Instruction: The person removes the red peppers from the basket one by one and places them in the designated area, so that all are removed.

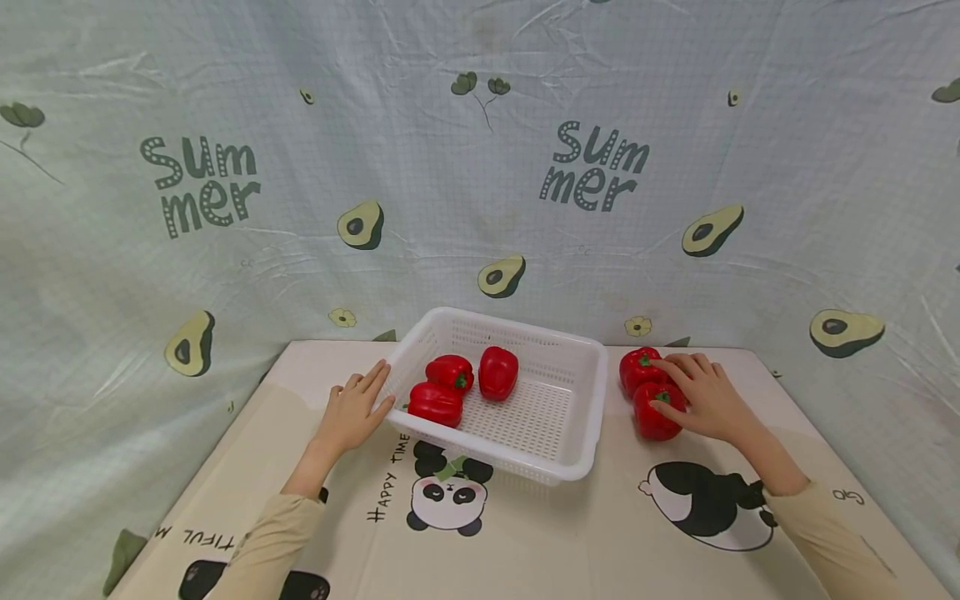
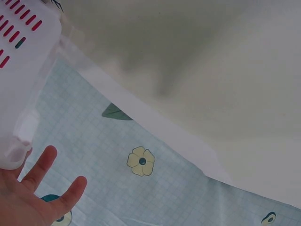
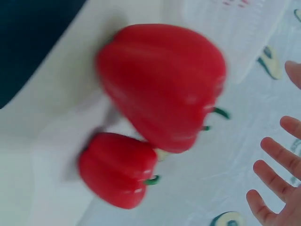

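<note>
A white plastic basket (image 1: pixel 517 446) stands tilted in plan at the middle of the table, with three red bell peppers (image 1: pixel 498 373) in its left half. My left hand (image 1: pixel 352 412) rests against the basket's left rim, fingers extended. Two more red bell peppers sit right of the basket, a farther one (image 1: pixel 637 367) and a nearer one (image 1: pixel 654 421). Over these two my right hand (image 1: pixel 708 398) reaches with spread fingers. In the right wrist view the right hand (image 3: pixel 282 179) is apart from both peppers (image 3: pixel 162 84), its fingers and thumb spread, holding nothing.
A pale tablecloth (image 1: pixel 525 542) with panda prints covers the table. Behind it hangs a light curtain (image 1: pixel 420 150) printed with avocados and lettering, close to the basket's back edge.
</note>
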`<state>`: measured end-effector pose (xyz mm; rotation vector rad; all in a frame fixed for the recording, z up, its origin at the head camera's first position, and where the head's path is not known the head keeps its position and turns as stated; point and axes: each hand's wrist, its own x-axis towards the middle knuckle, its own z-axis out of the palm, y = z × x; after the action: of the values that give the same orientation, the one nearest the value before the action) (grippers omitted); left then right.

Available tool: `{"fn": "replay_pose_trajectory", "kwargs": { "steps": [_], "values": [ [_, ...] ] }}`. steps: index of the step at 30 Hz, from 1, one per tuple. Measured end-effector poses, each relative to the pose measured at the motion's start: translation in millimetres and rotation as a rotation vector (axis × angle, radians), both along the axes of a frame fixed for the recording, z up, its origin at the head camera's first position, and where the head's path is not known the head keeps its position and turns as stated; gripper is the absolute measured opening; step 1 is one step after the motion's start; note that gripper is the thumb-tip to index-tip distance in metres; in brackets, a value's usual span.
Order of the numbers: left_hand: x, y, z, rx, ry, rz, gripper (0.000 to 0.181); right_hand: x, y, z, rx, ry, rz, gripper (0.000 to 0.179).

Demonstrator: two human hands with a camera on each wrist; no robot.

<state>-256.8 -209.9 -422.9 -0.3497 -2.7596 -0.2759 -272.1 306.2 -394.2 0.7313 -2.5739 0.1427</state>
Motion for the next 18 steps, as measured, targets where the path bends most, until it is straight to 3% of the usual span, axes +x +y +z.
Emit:
{"fn": "replay_pose_trajectory", "kwargs": {
  "steps": [7, 18],
  "values": [
    [-0.1, -0.7, -1.9, 0.000, 0.024, -0.008, 0.054, -0.8, -18.5, 19.7, -0.041, 0.061, 0.064, 0.057],
    [-0.2, -0.5, -1.4, -0.003, 0.014, -0.003, 0.055, -4.7, -49.9, 41.6, -0.070, -0.015, 0.068, 0.055]
  ]
}}
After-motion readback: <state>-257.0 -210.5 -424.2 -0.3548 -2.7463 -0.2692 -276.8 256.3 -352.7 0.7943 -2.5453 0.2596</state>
